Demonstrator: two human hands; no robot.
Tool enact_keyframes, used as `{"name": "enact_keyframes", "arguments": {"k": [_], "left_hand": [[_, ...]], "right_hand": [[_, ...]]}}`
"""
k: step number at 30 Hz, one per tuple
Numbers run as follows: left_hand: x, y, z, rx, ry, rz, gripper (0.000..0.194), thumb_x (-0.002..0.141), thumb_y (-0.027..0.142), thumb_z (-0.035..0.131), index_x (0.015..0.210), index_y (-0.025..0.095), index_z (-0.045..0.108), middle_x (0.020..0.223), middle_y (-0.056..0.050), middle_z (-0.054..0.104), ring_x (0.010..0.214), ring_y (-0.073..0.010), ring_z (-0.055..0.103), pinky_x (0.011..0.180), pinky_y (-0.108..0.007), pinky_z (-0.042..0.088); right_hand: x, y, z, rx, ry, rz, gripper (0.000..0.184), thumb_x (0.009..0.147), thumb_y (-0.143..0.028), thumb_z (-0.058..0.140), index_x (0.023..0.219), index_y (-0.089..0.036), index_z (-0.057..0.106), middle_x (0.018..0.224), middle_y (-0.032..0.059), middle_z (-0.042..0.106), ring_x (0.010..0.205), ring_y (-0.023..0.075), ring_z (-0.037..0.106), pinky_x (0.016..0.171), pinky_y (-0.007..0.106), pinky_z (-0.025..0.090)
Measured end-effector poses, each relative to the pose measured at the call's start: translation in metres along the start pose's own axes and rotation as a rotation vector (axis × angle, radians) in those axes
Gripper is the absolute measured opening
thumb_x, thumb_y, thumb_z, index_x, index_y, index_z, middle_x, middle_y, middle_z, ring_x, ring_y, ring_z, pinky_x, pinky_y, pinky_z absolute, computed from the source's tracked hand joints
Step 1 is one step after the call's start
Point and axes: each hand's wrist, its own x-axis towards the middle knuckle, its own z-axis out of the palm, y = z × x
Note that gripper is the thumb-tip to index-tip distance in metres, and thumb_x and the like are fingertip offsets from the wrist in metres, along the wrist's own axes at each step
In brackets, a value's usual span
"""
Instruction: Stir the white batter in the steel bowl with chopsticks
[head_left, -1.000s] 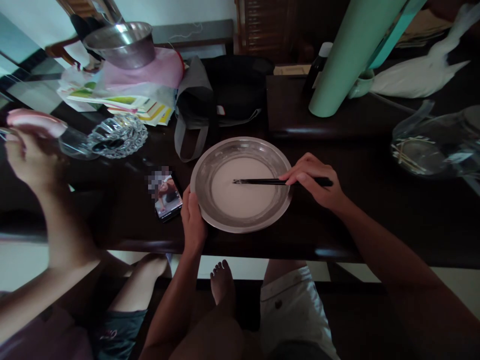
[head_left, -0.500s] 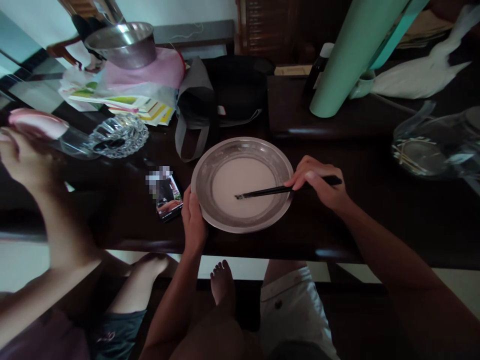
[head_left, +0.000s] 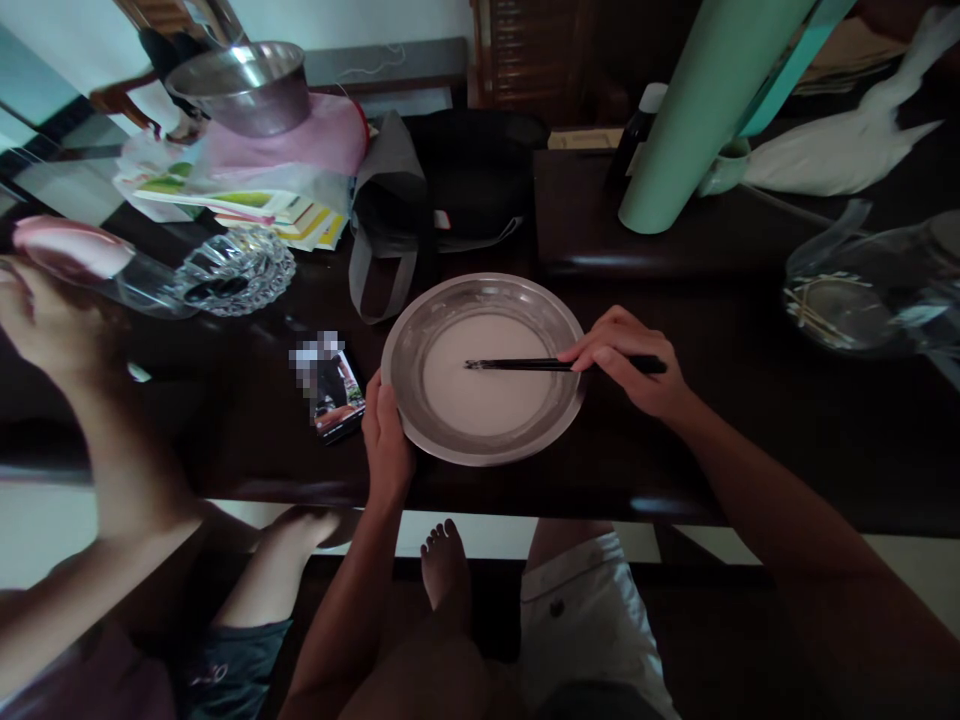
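Note:
A round metal basin (head_left: pixel 409 420) stands on the dark table near its front edge, with a whitish liquid (head_left: pixel 487 400) in its bottom. My left hand (head_left: pixel 388 440) grips the basin's left rim, thumb on the near side. In my right hand (head_left: pixel 630 362), fingers closed, is a pair of black chopsticks (head_left: pixel 525 365). They reach over the right rim, pointing left, and their tips meet the liquid around the middle of the basin. Left of my left hand lies a phone (head_left: pixel 334 395) with its screen lit.
Another person's hand (head_left: pixel 45 320) is at the far left, by a pink-lidded clear container (head_left: pixel 90 255). A glass ashtray (head_left: pixel 240 270), a grey-black bag (head_left: pixel 465 180) and a metal pot (head_left: pixel 247 95) stand behind. A green cylinder (head_left: pixel 697 130) and a clear jar (head_left: pixel 847 300) are at right.
The chopstick tips have shifted slightly away from me and left through the liquid, and my right hand has moved a little left with them. My left hand stays on the rim.

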Motion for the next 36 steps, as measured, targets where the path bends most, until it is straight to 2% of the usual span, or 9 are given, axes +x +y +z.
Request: {"name": "enact_keyframes", "arguments": {"k": [4,7,12,14,18,24,29,31,36], "left_hand": [[-0.0002,-0.0003,0.0001,-0.006,-0.009,-0.001,0.054,0.105,0.059,0.043,0.13,0.016,0.065,0.131,-0.008,0.061,0.119,-0.0199,0.057,0.102,-0.025,0.044],[0.0,0.001,0.0005,0.009,0.005,0.016,0.053,0.105,0.057,0.043,0.129,0.016,0.066,0.131,-0.008,0.061,0.12,-0.0196,0.057,0.102,-0.024,0.044],[0.0002,0.0013,0.0007,0.004,0.003,0.018,0.054,0.105,0.058,0.043,0.129,0.015,0.066,0.129,-0.008,0.062,0.118,-0.0191,0.057,0.1,-0.023,0.045],[0.0002,0.0014,0.0007,0.0,-0.002,0.011,0.055,0.105,0.059,0.043,0.129,0.015,0.065,0.13,-0.009,0.061,0.119,-0.0192,0.057,0.101,-0.023,0.045],[0.0001,0.0026,0.0011,0.016,0.001,0.018,0.056,0.104,0.06,0.042,0.127,0.015,0.065,0.129,-0.009,0.061,0.119,-0.0199,0.057,0.103,-0.025,0.044],[0.0005,0.0036,0.001,0.031,0.003,0.01,0.058,0.104,0.062,0.041,0.126,0.014,0.065,0.131,-0.01,0.06,0.12,-0.0211,0.057,0.105,-0.026,0.044],[0.0006,0.0045,0.0009,0.033,0.014,0.025,0.054,0.104,0.059,0.042,0.125,0.015,0.066,0.128,-0.009,0.062,0.117,-0.0207,0.058,0.102,-0.026,0.045],[0.0006,0.0046,0.0012,0.035,0.017,0.034,0.055,0.104,0.059,0.042,0.124,0.015,0.067,0.128,-0.009,0.062,0.117,-0.0209,0.058,0.101,-0.026,0.046],[0.0011,0.0031,0.0018,0.021,0.006,0.031,0.055,0.104,0.059,0.042,0.126,0.014,0.066,0.127,-0.009,0.063,0.116,-0.0205,0.058,0.1,-0.026,0.045]], "right_hand": [[0.0001,-0.0005,-0.0008,0.062,0.018,0.05,0.039,0.102,-0.035,0.049,0.074,-0.028,0.076,0.076,0.0017,0.079,0.074,0.0205,0.063,0.071,0.042,0.048],[0.0002,0.0006,-0.0004,0.038,-0.034,0.015,0.032,0.1,-0.035,0.053,0.079,-0.028,0.077,0.081,0.0004,0.08,0.077,0.0203,0.064,0.074,0.042,0.049],[-0.001,0.0024,-0.0019,0.058,0.061,0.057,0.037,0.101,-0.036,0.051,0.076,-0.029,0.077,0.077,0.0015,0.078,0.077,0.0222,0.065,0.073,0.043,0.05],[-0.0016,0.0027,-0.0019,0.096,0.041,0.07,0.04,0.102,-0.037,0.048,0.075,-0.029,0.077,0.074,0.0018,0.077,0.074,0.0222,0.065,0.071,0.043,0.05],[-0.0009,0.0028,-0.0002,0.041,-0.038,0.022,0.03,0.1,-0.034,0.054,0.081,-0.029,0.078,0.083,0.0001,0.08,0.078,0.0206,0.065,0.077,0.043,0.05],[-0.0007,0.0018,-0.0018,0.078,0.052,0.054,0.039,0.102,-0.037,0.049,0.074,-0.029,0.075,0.077,0.0013,0.078,0.075,0.0211,0.066,0.072,0.042,0.049],[-0.0001,0.0024,-0.0001,0.051,-0.036,-0.002,0.031,0.1,-0.031,0.053,0.081,-0.028,0.077,0.083,-0.0001,0.08,0.078,0.0199,0.065,0.075,0.041,0.049],[0.0003,0.0028,-0.0008,0.017,-0.014,0.0,0.029,0.099,-0.031,0.055,0.081,-0.029,0.077,0.085,0.0,0.081,0.078,0.0202,0.066,0.076,0.042,0.049],[-0.0008,0.0029,-0.0024,0.112,0.029,0.047,0.04,0.102,-0.033,0.048,0.074,-0.027,0.076,0.076,0.001,0.078,0.074,0.0204,0.066,0.073,0.041,0.049]]}}
